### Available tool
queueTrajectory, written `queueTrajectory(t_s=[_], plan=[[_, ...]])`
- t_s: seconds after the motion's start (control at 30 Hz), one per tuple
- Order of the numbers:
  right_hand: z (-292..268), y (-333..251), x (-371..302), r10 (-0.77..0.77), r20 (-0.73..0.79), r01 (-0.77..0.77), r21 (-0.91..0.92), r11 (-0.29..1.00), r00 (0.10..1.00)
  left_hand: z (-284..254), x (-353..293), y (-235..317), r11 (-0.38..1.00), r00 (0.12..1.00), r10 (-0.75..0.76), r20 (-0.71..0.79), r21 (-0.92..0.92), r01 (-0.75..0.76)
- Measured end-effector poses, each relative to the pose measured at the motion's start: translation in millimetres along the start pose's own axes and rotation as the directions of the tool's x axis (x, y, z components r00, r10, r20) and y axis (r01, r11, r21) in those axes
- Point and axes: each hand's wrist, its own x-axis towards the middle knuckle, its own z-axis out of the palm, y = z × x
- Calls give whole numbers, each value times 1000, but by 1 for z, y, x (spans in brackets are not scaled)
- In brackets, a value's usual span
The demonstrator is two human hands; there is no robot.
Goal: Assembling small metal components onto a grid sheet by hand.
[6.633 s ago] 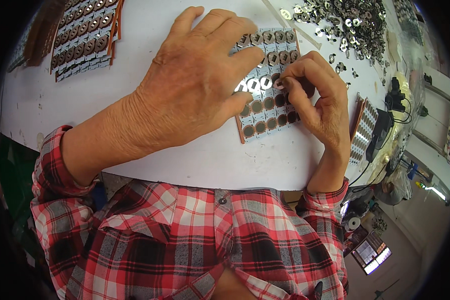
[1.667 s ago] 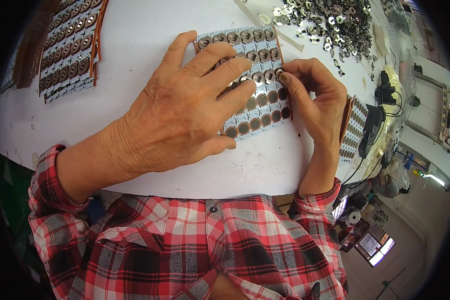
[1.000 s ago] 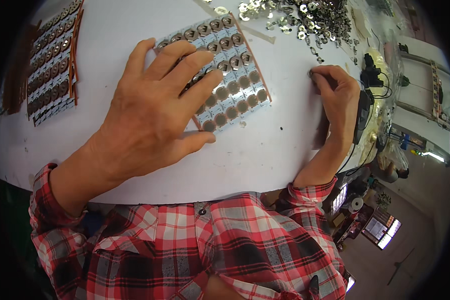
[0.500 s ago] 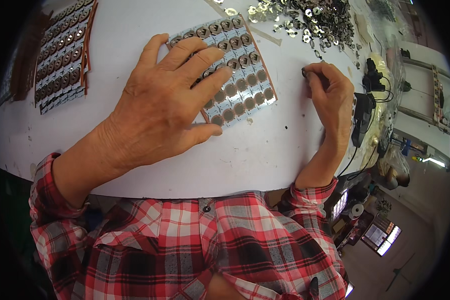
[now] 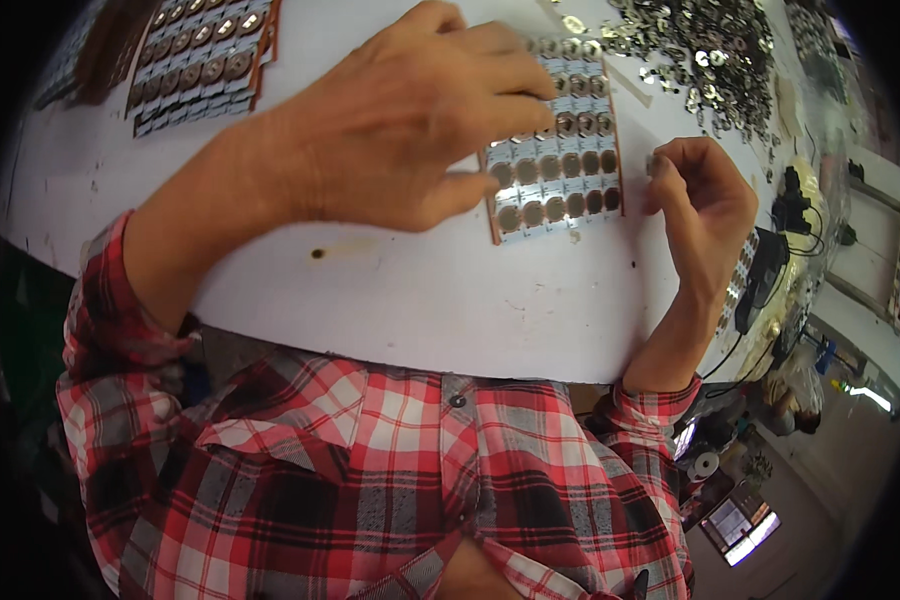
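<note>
A light-blue circuit-board panel (image 5: 556, 185) with brown edges lies on the white table, bearing rows of round pads. Its far rows carry shiny metal clips, while the two nearest rows show bare dark discs. My left hand (image 5: 400, 125) reaches over the panel's left side, fingers bent and apart, and hides part of it. The thumb is by the left edge; whether the fingertips touch the panel I cannot tell. To the right of the panel, my right hand (image 5: 705, 195) is closed in a pinch. Something small and greyish shows at its fingertips, too small to name.
A heap of loose metal clips (image 5: 715, 60) spreads over the far right. Stacked panels with clips (image 5: 195, 72) lie at the far left. Black adapters with cables (image 5: 767, 275) sit along the right edge, near another panel strip (image 5: 738, 280) partly behind my right wrist.
The view has shifted and turned, so the panel appears farther right and straighter. My left thumb has moved away from the panel's near-left corner. My right hand remains pinched to the panel's right.
</note>
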Motion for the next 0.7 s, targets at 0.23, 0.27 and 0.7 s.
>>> queueTrajectory(t_s=[0.23, 0.27, 0.7], plan=[[54, -46, -18, 63, 363, -250, 497, 831, 930, -21, -3, 6, 992, 998, 6, 62, -129, 2], [56, -44, -18, 90, 368, -268, 469, 841, 925, -25, 0, 9, 916, 965, -148, 219, -337, 217], [61, -44, -18, 105, 306, -202, 307, 930, 946, -17, -5, 8, 923, 977, -142, 160, -335, 189]])
